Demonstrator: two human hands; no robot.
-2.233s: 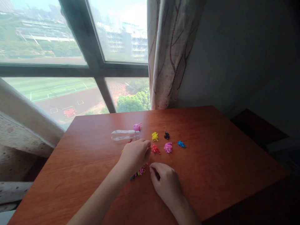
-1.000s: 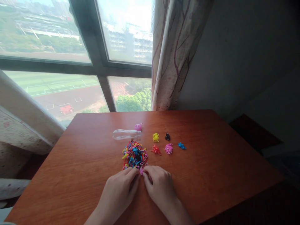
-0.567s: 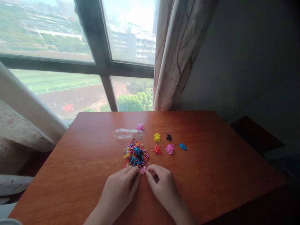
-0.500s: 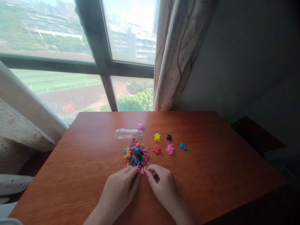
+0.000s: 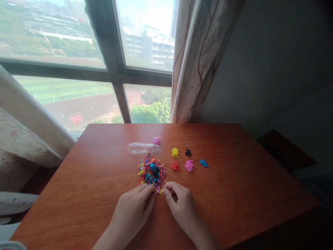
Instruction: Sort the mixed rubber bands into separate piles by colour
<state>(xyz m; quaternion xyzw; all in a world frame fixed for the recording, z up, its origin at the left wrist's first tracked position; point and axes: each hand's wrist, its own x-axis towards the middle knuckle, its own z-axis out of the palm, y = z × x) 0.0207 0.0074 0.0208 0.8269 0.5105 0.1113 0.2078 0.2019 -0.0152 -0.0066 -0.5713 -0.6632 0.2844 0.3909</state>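
A mixed heap of small coloured rubber bands (image 5: pixel 152 170) lies on the wooden table, in red, blue, yellow, pink and black. My left hand (image 5: pixel 137 205) is closed in a pinch at the heap's near edge, its fingertips on bands there. My right hand (image 5: pixel 180 203) faces it from the right, thumb and forefinger pinched at a yellow rubber band (image 5: pixel 161 191) between the two hands. The fingertips partly hide what each hand grips. Right of the heap are small single-colour piles: red (image 5: pixel 175 166), pink (image 5: pixel 189 166), yellow (image 5: pixel 175 152), black (image 5: pixel 188 152) and blue (image 5: pixel 204 163).
Behind the heap a clear plastic bottle (image 5: pixel 142 148) lies on its side, a pink cap (image 5: pixel 156 140) close to its right end. The table (image 5: pixel 234 194) ends at a window (image 5: pixel 145 76) and curtain (image 5: pixel 200 62). A round rim (image 5: pixel 11 245) shows at bottom left.
Between the fingertips, the yellow band now shows more plainly beside my right fingers, where pink showed before. Both hands have otherwise barely moved; the view has shifted slightly.
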